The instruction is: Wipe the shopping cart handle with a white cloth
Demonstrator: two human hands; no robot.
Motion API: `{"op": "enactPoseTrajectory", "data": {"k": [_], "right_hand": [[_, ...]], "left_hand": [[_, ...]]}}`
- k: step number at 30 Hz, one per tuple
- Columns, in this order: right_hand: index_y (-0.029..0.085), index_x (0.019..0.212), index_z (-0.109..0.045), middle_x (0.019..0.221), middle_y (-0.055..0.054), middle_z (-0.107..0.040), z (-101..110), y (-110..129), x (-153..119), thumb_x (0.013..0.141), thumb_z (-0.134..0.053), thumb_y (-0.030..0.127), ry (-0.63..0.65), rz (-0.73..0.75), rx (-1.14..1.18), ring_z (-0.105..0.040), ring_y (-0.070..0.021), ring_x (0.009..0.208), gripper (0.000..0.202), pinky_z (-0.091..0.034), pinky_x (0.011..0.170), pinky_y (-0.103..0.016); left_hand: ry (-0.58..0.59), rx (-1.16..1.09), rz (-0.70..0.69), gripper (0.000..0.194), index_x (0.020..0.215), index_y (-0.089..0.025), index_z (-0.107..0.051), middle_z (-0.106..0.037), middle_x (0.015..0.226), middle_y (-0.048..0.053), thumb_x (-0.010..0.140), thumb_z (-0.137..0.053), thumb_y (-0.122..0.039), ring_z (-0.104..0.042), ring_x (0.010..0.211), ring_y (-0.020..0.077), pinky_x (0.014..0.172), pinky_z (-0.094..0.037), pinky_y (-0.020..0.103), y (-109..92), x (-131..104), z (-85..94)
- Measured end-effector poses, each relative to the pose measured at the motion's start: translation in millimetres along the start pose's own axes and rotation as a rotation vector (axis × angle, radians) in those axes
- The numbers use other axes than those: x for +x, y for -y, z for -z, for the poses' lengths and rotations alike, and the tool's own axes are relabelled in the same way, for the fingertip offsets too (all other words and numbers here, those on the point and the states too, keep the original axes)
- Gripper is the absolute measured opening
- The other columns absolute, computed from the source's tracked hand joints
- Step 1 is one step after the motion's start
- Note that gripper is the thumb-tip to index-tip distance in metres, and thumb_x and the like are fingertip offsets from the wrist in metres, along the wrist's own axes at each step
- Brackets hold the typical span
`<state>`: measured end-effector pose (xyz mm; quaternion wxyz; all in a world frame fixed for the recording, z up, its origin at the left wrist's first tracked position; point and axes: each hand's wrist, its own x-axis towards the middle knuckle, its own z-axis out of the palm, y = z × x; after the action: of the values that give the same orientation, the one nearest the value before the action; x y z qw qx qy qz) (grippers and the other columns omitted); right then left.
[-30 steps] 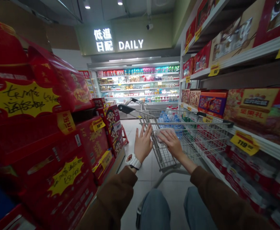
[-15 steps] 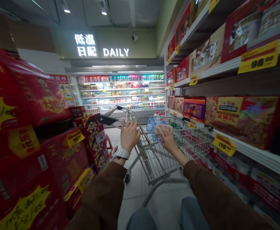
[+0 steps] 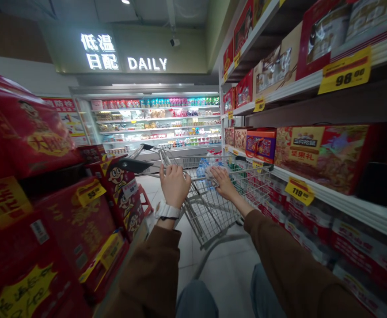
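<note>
A metal shopping cart (image 3: 210,212) lies tipped in the aisle in front of me. My left hand (image 3: 175,184), with a white watch on its wrist, has its fingers curled over the cart's frame near the dark handle end (image 3: 135,166). My right hand (image 3: 222,182) presses a crumpled white cloth (image 3: 210,175) against the cart's upper rail, its fingers lying over the cloth.
Stacked red gift boxes (image 3: 77,221) stand close on the left. Along the right run shelves (image 3: 339,196) with boxes, price tags and a dark phone-like object (image 3: 379,183). Bottled packs (image 3: 313,216) sit below. A lit refrigerated case (image 3: 160,123) stands ahead.
The view has turned slightly right, so the surroundings shift left. My right hand and the cloth have moved a little along the rail toward my left hand.
</note>
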<state>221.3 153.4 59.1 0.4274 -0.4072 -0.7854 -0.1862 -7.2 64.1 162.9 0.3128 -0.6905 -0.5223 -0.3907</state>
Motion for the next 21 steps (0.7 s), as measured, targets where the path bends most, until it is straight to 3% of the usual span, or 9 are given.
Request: {"op": "enactPoseTrajectory", "data": {"k": [7, 14, 17, 21], "right_hand": [[0.021, 0.147, -0.046, 0.153, -0.009, -0.045, 6, -26, 13, 0.064, -0.04, 0.002, 0.03, -0.068, 0.176, -0.029, -0.0252, 0.148, 0.086, -0.02, 0.119, -0.06], [0.021, 0.139, -0.056, 0.145, -0.006, -0.055, 47, -26, 10, 0.06, -0.038, 0.0, -0.049, -0.037, 0.27, -0.045, -0.0185, 0.139, 0.084, -0.031, 0.119, -0.049], [0.023, 0.139, -0.056, 0.145, -0.005, -0.056, 66, -10, 3, 0.061, -0.038, 0.0, -0.141, -0.035, 0.297, -0.046, -0.0175, 0.138, 0.082, -0.033, 0.119, -0.046], [0.023, 0.141, -0.052, 0.146, -0.005, -0.054, 90, 17, -2, 0.064, -0.039, 0.0, -0.233, 0.002, 0.334, -0.043, -0.0171, 0.141, 0.081, -0.03, 0.12, -0.045]], "left_hand": [[0.042, 0.057, 0.01, 0.034, 0.102, -0.009, -0.069, -0.069, 0.106, 0.016, 0.086, -0.045, -0.026, -0.056, 0.115, 0.0313, 0.121, -0.022, 0.049, -33, 0, -3.5], [0.122, 0.038, -0.006, 0.041, 0.11, 0.001, -0.067, -0.067, 0.111, 0.021, 0.086, -0.046, -0.025, -0.056, 0.121, 0.0339, 0.122, -0.022, 0.048, -79, 5, -7.5], [0.137, -0.074, -0.111, 0.049, 0.127, 0.001, -0.057, -0.061, 0.132, 0.022, 0.087, -0.047, -0.024, -0.05, 0.132, 0.0324, 0.122, -0.025, 0.047, -97, -4, 3.2], [0.011, -0.225, -0.295, 0.056, 0.146, -0.008, -0.041, -0.04, 0.156, 0.013, 0.092, -0.043, -0.024, -0.029, 0.149, 0.0271, 0.124, -0.023, 0.046, -98, -20, 40.0]]}}
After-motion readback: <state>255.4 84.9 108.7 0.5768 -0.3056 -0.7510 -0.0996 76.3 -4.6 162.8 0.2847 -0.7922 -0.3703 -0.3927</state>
